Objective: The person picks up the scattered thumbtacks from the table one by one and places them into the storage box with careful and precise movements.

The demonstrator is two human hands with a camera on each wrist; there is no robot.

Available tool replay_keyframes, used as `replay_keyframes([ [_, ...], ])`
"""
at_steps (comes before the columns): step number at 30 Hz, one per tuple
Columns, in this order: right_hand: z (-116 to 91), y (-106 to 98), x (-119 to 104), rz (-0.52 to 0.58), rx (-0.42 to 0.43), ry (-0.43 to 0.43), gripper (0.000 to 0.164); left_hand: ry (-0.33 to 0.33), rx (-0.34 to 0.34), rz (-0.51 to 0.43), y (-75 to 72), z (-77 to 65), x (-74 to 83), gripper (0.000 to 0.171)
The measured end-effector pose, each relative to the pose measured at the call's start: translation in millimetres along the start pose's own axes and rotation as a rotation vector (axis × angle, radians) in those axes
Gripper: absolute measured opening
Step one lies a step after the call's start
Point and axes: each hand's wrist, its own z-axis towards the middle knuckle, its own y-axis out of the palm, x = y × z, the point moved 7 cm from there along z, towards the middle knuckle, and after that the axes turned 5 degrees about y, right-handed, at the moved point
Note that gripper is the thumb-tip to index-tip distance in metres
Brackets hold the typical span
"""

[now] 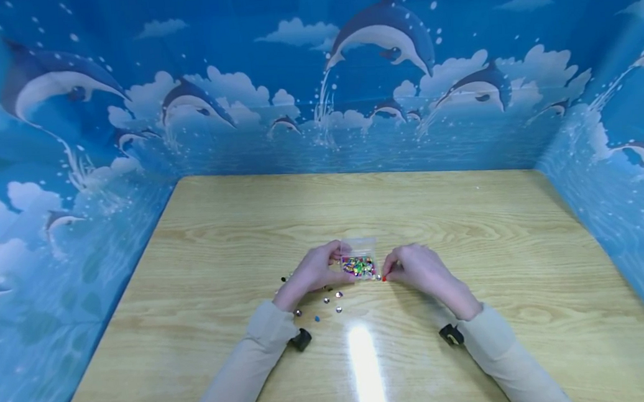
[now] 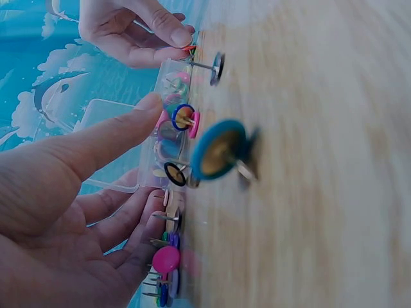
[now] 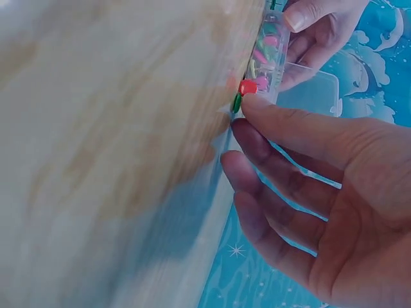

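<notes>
A small clear plastic box [image 1: 359, 246] stands with its lid raised, holding many colourful thumbtacks [image 1: 358, 266]. My left hand [image 1: 318, 268] grips it from the left, thumb along the near side and fingers towards the back. At the box's right, my right hand [image 1: 421, 270] pinches a red thumbtack [image 3: 248, 87] between thumb and forefinger, close over the table. Right beside it shows a green thumbtack [image 3: 237, 102]. In the left wrist view, a pink thumbtack [image 2: 166, 259] and several others lie by my left fingers.
Loose thumbtacks lie left and in front of the box, among them a blue thumbtack [image 1: 317, 318] and a silver thumbtack [image 1: 338, 310]. The wooden table [image 1: 201, 234] meets a blue dolphin-printed backdrop [image 1: 296, 147] at its back and sides.
</notes>
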Motion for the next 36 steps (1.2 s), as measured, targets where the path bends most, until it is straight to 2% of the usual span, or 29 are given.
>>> replay_keyframes([
  [8,-0.6,-6.3,0.0,-0.029,0.064,-0.024,0.007,0.005,-0.002,0.004,-0.7,-0.1,1.4,0.063],
  [18,2.6,-13.0,-6.9,-0.005,0.147,-0.017,0.004,-0.007,-0.003,0.009,-1.2,-0.3,0.1,0.063],
  [28,14.2,-8.7,-39.2,0.092,0.094,-0.054,0.006,-0.006,-0.007,0.007,0.2,-0.7,-0.3,0.063],
  [36,21.0,-6.9,-53.6,0.062,0.112,-0.086,0.005,0.001,-0.007,0.012,0.0,-0.8,0.8,0.062],
])
